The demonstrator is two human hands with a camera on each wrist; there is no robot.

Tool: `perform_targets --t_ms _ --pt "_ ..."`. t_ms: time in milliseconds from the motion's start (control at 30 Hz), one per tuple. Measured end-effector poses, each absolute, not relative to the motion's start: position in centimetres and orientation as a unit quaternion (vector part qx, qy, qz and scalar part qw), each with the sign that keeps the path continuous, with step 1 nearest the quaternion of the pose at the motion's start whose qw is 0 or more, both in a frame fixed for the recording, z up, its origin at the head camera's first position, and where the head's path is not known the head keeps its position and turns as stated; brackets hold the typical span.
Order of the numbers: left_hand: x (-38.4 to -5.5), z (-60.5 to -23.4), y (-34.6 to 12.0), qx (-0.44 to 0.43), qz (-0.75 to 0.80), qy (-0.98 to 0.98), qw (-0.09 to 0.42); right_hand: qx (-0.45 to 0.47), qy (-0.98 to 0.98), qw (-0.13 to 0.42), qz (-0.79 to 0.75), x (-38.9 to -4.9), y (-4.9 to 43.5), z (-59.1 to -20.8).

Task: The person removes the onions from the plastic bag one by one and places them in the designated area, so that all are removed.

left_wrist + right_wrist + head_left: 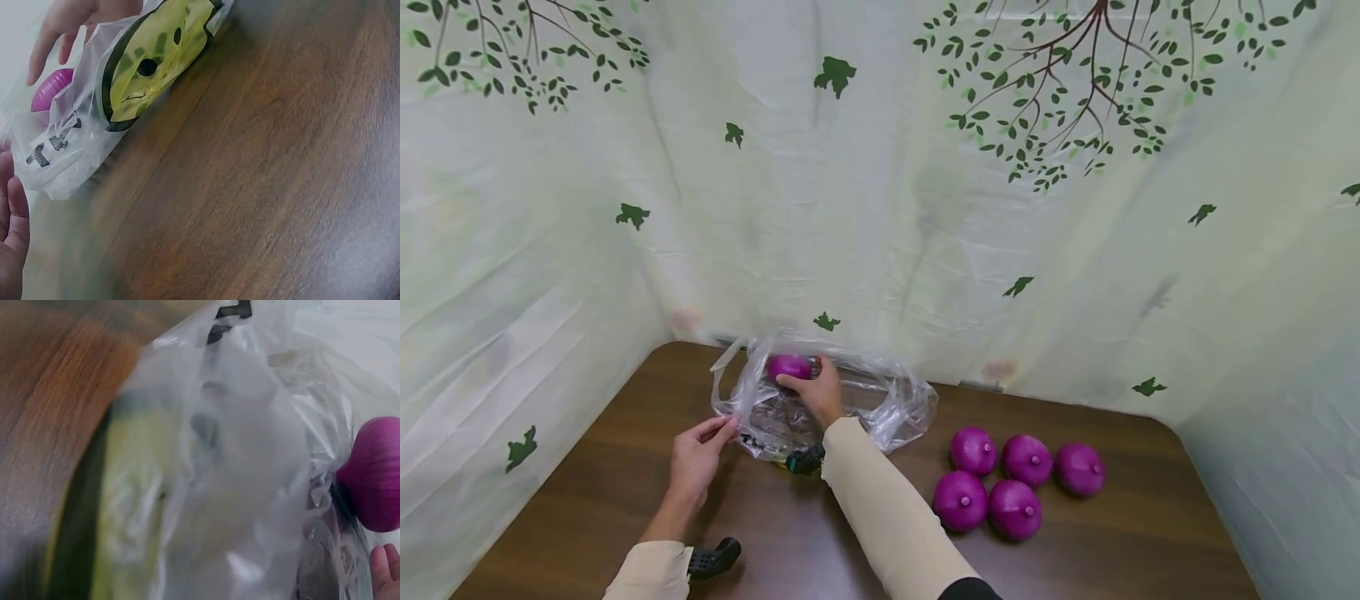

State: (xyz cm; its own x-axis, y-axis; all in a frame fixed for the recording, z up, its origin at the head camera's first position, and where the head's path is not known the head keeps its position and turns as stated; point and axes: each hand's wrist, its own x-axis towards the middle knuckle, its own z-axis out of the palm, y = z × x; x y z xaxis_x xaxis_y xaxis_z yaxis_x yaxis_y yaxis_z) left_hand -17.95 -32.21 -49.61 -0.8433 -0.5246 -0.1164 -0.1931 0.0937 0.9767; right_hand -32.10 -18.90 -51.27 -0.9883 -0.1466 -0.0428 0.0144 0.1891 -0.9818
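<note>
A clear plastic bag (895, 417) lies on its side at the back left of the table, its yellow printed face (159, 59) showing in the left wrist view. At the bag's mouth, my right hand (822, 396) holds a purple onion (788, 367) between thumb and fingers. The right wrist view shows the same onion (378, 475) with two fingertips (380, 569) just below it. My left hand (696, 454) pinches the bag's near left edge with thumb and fingers. In its own wrist view, the left hand's other fingers (17, 209) lie beside the plastic.
Several more purple onions (1015, 510) stand in two rows on the right of the brown table (790, 550). A white sheet (880, 208) with printed leaves hangs behind the table and along both sides. Dark wrist cameras (715, 558) jut from the sleeves.
</note>
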Motion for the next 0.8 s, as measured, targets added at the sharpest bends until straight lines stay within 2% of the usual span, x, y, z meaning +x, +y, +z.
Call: perform_targets --t_ms 367,567,800 --pt "-17.9 -49.5 -32.4 0.245 -0.624 -0.73 0.135 -0.091 0.805 0.032 -0.585 -32.1 -20.1 -52.3" --pt "-17.8 -49.5 -32.4 0.241 -0.624 -0.73 0.141 -0.092 0.812 0.003 -0.577 -31.9 -20.2 -52.4" --pt "-17.7 -49.4 -32.6 0.24 -0.62 -0.734 0.143 -0.077 0.803 0.004 -0.591 -32.0 -20.4 -52.7"
